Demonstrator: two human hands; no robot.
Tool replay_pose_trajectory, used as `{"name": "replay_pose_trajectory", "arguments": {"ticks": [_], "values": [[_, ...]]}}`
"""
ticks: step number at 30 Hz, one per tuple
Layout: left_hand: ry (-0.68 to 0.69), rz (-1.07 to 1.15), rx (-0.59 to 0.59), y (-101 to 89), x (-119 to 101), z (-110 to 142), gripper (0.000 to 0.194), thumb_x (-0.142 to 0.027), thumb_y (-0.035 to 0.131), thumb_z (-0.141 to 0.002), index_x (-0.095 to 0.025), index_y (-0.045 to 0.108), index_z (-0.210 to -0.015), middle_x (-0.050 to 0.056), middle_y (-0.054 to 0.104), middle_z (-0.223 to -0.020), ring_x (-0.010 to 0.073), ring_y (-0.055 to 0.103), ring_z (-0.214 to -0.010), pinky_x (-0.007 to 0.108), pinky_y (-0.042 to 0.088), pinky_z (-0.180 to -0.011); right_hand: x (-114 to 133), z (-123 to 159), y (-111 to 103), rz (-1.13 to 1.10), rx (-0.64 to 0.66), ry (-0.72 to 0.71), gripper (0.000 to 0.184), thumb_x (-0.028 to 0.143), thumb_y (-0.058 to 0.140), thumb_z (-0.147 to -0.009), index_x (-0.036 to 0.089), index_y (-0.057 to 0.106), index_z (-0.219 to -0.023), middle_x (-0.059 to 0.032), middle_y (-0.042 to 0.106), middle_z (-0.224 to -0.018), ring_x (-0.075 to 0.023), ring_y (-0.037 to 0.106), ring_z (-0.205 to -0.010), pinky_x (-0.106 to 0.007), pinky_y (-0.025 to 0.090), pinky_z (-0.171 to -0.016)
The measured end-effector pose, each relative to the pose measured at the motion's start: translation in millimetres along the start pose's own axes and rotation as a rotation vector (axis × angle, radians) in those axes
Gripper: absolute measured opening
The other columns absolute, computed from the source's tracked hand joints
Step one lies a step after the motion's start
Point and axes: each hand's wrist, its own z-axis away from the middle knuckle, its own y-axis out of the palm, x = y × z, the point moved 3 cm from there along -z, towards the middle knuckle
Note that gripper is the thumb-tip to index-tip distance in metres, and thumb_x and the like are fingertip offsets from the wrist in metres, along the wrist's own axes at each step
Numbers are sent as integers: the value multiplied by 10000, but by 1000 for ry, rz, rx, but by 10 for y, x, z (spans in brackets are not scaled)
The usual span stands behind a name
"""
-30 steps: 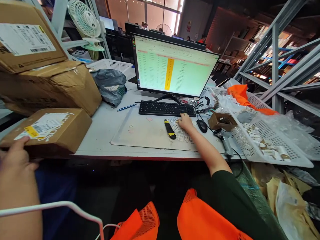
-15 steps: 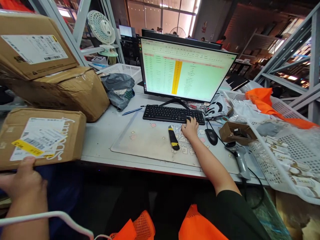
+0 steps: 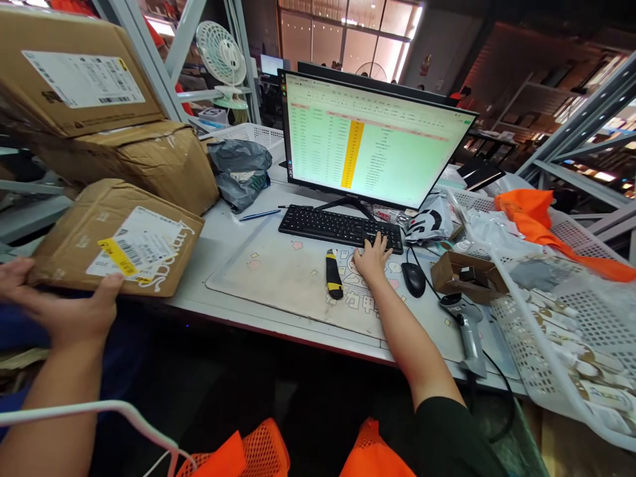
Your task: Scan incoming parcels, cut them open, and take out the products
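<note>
At the left, my left hand [image 3: 74,298] grips the near edge of a brown cardboard box [image 3: 74,232], thumb on its front. The box is tilted and bears a white shipping label [image 3: 142,232] with a yellow sticker [image 3: 118,257]. My right hand [image 3: 372,258] rests with fingers spread over the right end of a black keyboard [image 3: 322,224], touching the keys. A black and yellow box cutter [image 3: 333,275] lies on the desk mat [image 3: 268,278] left of that hand. To its right sits a black mouse [image 3: 413,279]. A lit monitor [image 3: 387,146] shows a spreadsheet with an orange column.
Two more cardboard boxes [image 3: 163,159] are stacked behind at left, beside a grey plastic bag [image 3: 238,172]. A blue pen [image 3: 259,214] lies near the keyboard. On the right are a barcode scanner [image 3: 470,331], a small open box [image 3: 450,273] and a white basket [image 3: 541,358] of small packets.
My left hand has moved right and up with the cardboard box, which is now more tilted. My right hand stays at the keyboard, its fingers more spread. The view has shifted slightly.
</note>
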Motion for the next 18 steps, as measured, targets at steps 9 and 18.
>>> {"name": "replay_pose_trajectory", "arguments": {"ticks": [9,18], "values": [[521,-12,-193,509,-529,119,633,-447,796,-733,-182,584,-1267,169,572,-1358,391,543,-1362,578,409,-1194,-18,-5,-3,-35,39,5,588,385,477,-996,109,574,-1506,-225,183,-1764,-433,107,-1632,-766,144,-1237],[476,29,-285,603,-509,100,510,-532,669,-777,-192,613,-1153,174,607,-1287,352,577,-1317,548,432,-1160,-29,-49,-31,-41,116,39,587,389,466,-1011,162,553,-1545,-181,234,-1762,-416,95,-1642,-777,114,-1244]]}}
